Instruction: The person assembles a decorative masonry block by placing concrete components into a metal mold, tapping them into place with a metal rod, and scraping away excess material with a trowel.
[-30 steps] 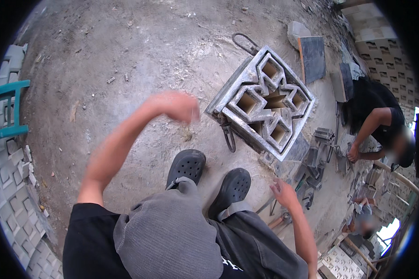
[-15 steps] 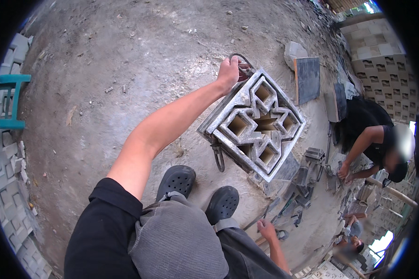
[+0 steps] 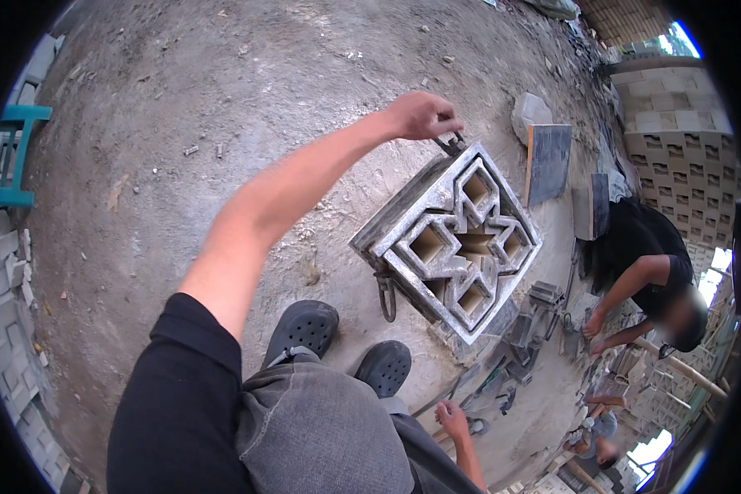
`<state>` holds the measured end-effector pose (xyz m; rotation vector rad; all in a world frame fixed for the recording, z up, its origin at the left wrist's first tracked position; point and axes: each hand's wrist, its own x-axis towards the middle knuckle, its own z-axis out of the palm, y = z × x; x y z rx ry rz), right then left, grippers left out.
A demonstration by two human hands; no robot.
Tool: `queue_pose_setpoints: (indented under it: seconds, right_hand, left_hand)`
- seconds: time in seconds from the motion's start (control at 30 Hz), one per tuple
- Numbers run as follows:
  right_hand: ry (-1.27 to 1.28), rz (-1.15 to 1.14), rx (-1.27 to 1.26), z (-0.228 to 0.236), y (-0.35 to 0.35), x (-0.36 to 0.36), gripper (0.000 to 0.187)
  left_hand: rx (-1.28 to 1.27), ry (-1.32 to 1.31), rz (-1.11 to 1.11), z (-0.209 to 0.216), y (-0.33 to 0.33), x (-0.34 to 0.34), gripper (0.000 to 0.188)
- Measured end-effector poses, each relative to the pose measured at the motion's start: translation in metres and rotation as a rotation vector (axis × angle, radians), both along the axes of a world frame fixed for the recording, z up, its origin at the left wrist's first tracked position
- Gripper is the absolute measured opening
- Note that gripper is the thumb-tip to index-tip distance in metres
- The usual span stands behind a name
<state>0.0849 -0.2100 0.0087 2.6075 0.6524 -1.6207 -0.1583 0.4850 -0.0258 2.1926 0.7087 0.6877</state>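
A square metal mould [image 3: 412, 284] with a pale, cut-out star-and-cross pattern on its upper face stands tilted in front of my feet. My left hand [image 3: 426, 115] is closed around the loop handle [image 3: 450, 145] at the mould's far corner, its back turned up. From the near left side hangs a second loop handle [image 3: 387, 298], which nothing touches. My right hand [image 3: 452, 420] is held low beside my right leg, fingers curled in, and nothing shows in it. It is apart from the mould.
Two dark boards [image 3: 549, 165] stand to the right, near a pale stone [image 3: 531, 118]. A co-worker in black [image 3: 644, 239] bends over the floor there, among metal parts and tools [image 3: 523, 333]. Pale blocks are stacked along both sides. A teal chair [image 3: 16, 156] is at far left.
My left hand has shifted up and over the far handle, with its fingers now pointing down onto it. My right hand has moved slightly left. The whole view has shifted a little.
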Motion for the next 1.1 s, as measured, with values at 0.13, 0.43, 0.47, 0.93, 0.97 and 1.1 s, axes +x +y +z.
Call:
queue_pose_setpoints:
  seconds: [0.13,0.43,0.47,0.93,0.97,1.1]
  right_hand:
    - [-0.01,-0.023,-0.02,0.011,0.0,-0.005,0.037]
    - [-0.015,-0.012,-0.037,0.013,0.001,-0.002,0.037]
    - [-0.019,-0.02,-0.04,0.014,0.001,-0.003,0.037]
    - [-0.045,-0.048,-0.067,0.02,-0.006,-0.014,0.036]
    - [-0.042,-0.038,-0.061,0.019,-0.005,-0.014,0.036]
    - [-0.06,-0.017,-0.045,0.015,-0.019,-0.011,0.035]
  left_hand:
    - [0.434,0.222,-0.326,0.037,0.0,-0.008,0.048]
    - [0.425,0.248,-0.334,0.015,0.017,-0.023,0.052]
    - [0.293,0.297,-0.33,0.02,0.017,-0.022,0.053]
    - [-0.396,-0.211,0.348,0.023,-0.012,0.0,0.056]
    - [-0.017,-0.212,0.25,0.013,-0.008,-0.006,0.056]
    - [0.191,-0.086,0.148,0.013,-0.013,-0.003,0.063]
